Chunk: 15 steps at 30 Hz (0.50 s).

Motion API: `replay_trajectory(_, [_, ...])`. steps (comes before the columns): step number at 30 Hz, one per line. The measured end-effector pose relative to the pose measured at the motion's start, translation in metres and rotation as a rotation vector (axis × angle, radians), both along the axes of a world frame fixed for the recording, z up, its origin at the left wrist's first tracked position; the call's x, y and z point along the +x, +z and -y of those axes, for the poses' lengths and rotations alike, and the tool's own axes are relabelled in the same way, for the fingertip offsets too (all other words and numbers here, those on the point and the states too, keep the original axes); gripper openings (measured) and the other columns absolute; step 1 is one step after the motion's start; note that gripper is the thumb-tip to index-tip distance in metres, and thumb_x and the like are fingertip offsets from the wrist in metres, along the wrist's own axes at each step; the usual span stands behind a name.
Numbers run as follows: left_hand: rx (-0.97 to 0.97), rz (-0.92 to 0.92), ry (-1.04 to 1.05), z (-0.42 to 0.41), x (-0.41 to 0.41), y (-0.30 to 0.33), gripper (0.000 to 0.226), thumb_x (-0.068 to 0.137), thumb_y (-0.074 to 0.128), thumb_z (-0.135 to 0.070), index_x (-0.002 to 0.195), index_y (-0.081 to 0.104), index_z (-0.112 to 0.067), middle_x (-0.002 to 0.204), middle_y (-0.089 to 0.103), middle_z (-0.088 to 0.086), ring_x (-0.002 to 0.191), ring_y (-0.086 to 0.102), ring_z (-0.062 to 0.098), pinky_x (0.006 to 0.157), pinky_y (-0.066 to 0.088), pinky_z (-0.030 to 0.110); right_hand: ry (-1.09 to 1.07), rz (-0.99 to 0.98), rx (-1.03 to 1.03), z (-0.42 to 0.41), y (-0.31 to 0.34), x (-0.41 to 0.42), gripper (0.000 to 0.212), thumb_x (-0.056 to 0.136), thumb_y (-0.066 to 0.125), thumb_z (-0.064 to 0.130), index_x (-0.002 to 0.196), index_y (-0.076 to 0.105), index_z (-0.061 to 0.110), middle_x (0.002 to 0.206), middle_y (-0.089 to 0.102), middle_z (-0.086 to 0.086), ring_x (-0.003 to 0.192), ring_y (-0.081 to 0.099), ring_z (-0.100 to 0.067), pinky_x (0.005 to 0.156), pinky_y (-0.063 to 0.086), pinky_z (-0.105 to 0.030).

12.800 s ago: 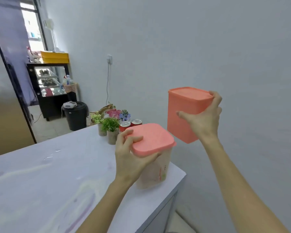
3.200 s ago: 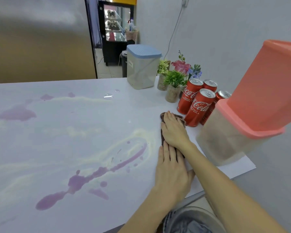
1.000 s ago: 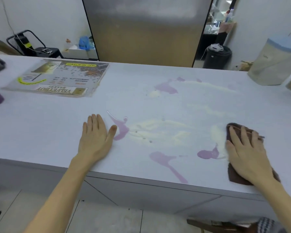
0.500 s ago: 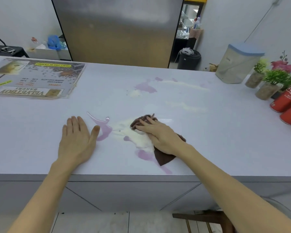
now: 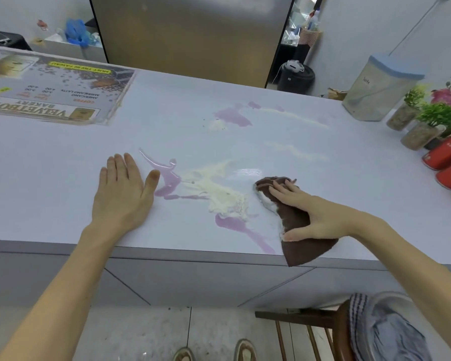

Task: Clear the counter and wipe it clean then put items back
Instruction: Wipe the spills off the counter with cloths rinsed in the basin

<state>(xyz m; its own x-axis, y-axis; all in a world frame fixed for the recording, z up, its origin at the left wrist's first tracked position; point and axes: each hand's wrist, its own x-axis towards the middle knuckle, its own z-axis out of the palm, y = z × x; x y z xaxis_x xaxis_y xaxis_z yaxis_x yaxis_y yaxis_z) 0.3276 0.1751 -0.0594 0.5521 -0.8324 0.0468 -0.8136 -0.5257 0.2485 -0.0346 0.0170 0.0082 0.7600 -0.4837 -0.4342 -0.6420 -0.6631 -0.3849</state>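
Both hands lie flat: left [image 5: 123,194] on counter [image 5: 63,162], right [image 5: 320,214] pressing cloth [image 5: 297,220].

Desk [image 5: 63,178] is carrying one cloth [image 5: 297,222], one lidded container [image 5: 375,92], one menu sheet [image 5: 57,92], two plant pots [image 5: 422,134], seemingly two cans [image 5: 445,157].

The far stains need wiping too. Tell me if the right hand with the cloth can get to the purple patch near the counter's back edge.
Probably yes. The right hand presses the brown cloth near the front edge, and the counter between it and the far purple patch holds only spill streaks, nothing standing. It looks like a long forward reach, though.
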Motion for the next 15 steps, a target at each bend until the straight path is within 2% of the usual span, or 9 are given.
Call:
replay_trajectory(2, [-0.011,0.018,-0.006,0.0,0.001,-0.002,0.104,0.082,-0.013,-0.067,0.152,0.007,0.007,0.159,0.01,0.029,0.15,0.006,0.037,0.122,0.007,0.048,0.019,0.003,-0.071,-0.001,-0.005,-0.003,0.104,0.079,0.068,0.062,0.154,-0.002,0.044,0.159,-0.012,0.028,0.144,-0.022,0.008,0.118,0.002,-0.025])
replay_trajectory(4, [-0.008,0.021,-0.005,0.0,0.001,-0.003,0.103,0.083,-0.013,-0.067,0.152,0.007,0.007,0.159,0.01,0.03,0.15,0.006,0.038,0.122,0.007,0.048,0.031,0.005,-0.196,-0.01,-0.018,-0.002,0.102,0.078,0.05,0.079,0.153,-0.009,0.041,0.161,-0.016,0.02,0.146,-0.024,-0.001,0.123,0.002,-0.033])
replay_trajectory(6, [-0.007,0.02,-0.001,0.0,-0.001,-0.003,0.101,0.084,-0.008,-0.065,0.152,0.007,0.007,0.159,0.01,0.03,0.15,0.005,0.038,0.122,0.006,0.048,-0.019,0.006,-0.289,-0.027,-0.03,0.002,0.102,0.078,0.03,0.087,0.154,-0.012,0.033,0.163,-0.02,0.011,0.147,-0.028,-0.01,0.124,-0.003,-0.039])
replay_trajectory(9, [-0.003,0.025,0.008,0.0,-0.003,-0.001,0.101,0.084,-0.007,-0.066,0.152,0.007,0.007,0.159,0.009,0.03,0.149,0.005,0.039,0.122,0.006,0.049,-0.118,-0.009,-0.411,-0.051,-0.04,0.018,0.104,0.08,0.011,0.085,0.157,-0.009,0.018,0.164,-0.017,-0.002,0.149,-0.024,-0.021,0.123,-0.007,-0.04])
replay_trajectory(11, [0.0,0.017,0.013,0.0,-0.003,0.0,0.101,0.084,-0.007,-0.067,0.153,0.006,0.007,0.16,0.008,0.03,0.15,0.004,0.038,0.122,0.005,0.048,-0.175,-0.007,-0.465,-0.063,-0.042,0.03,0.108,0.078,0.002,0.086,0.157,-0.007,0.012,0.165,-0.012,-0.008,0.151,-0.018,-0.028,0.124,-0.005,-0.043])
replay_trajectory(15, [0.007,-0.005,0.023,0.0,-0.006,0.004,0.102,0.083,-0.007,-0.069,0.153,0.002,0.005,0.161,0.005,0.027,0.151,0.001,0.035,0.122,0.002,0.045,-0.273,0.005,-0.513,-0.091,-0.046,0.064,0.107,0.081,-0.001,0.082,0.157,-0.001,0.007,0.165,-0.004,-0.018,0.151,-0.009,-0.037,0.123,0.0,-0.049])
